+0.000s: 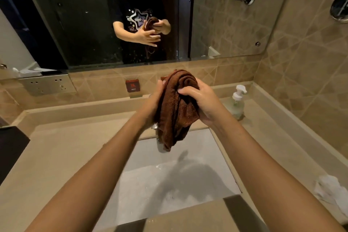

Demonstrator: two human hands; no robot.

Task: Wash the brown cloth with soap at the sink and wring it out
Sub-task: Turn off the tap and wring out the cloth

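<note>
The brown cloth hangs bunched between both hands, held up above the back of the white sink. My left hand presses against its left side, fingers at the top edge. My right hand is wet and closed over the cloth's upper right part. The cloth's lower end dangles over the basin and hides most of the tap. A pump soap bottle stands on the counter to the right of my right hand.
A beige counter surrounds the sink. A crumpled white tissue lies at the right edge. A red "HOT" sign sits on the back ledge, a socket plate to the left. The mirror reflects a person.
</note>
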